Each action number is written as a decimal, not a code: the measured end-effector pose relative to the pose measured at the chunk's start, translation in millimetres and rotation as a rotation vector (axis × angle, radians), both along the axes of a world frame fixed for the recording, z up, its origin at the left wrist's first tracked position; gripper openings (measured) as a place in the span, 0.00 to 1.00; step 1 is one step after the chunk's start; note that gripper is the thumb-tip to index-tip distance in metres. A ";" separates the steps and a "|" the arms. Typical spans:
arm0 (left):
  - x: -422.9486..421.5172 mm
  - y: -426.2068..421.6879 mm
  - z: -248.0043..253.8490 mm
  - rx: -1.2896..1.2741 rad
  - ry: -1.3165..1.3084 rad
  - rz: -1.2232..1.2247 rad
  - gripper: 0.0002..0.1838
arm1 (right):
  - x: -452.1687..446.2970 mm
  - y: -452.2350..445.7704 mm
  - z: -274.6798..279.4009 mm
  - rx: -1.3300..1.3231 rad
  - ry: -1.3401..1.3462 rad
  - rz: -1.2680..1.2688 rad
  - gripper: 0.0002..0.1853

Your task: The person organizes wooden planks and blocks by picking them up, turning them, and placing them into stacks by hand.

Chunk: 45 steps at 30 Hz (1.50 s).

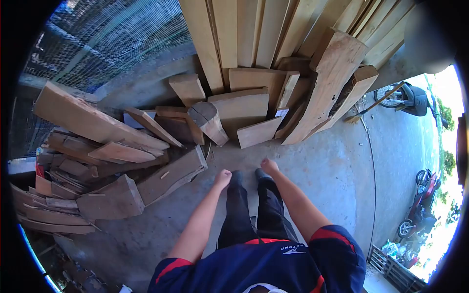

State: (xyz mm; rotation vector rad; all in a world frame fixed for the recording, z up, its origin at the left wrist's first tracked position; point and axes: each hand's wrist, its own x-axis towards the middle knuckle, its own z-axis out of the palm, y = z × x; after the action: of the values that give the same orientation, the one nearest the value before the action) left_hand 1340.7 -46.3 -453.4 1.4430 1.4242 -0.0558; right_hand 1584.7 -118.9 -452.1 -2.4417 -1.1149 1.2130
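Observation:
My left hand [223,179] is closed in a fist in front of me, above the concrete floor, and nothing shows in it. A little to the right, my right hand [268,166] is also closed, with nothing visible in its fingers. Both hands are apart from the wood. Beyond them stands a short post-like wood block [207,122], leaning on a wide board [243,108]. A smaller board [259,132] leans just ahead of my right hand. Left of my left hand lies a thick, rough-edged slab [173,176].
Tall planks [247,34] lean at the back, beside a large curved slab [325,90]. Scrap wood [73,171] is piled at the left, below mesh netting [112,44]. A broom [355,117], a scooter [415,100] and a red motorbike [421,207] stand at the right.

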 end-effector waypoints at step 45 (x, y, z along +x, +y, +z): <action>31.0 -136.3 20.1 -0.167 -0.105 0.487 0.14 | 57.1 -18.2 -7.5 0.126 -0.270 0.780 0.08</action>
State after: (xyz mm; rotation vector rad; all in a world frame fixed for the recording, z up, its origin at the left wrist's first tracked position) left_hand 1371.7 -182.6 -433.3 0.9227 1.6056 0.2012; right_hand 1641.7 -137.1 -459.6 -2.1611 -2.2768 0.9193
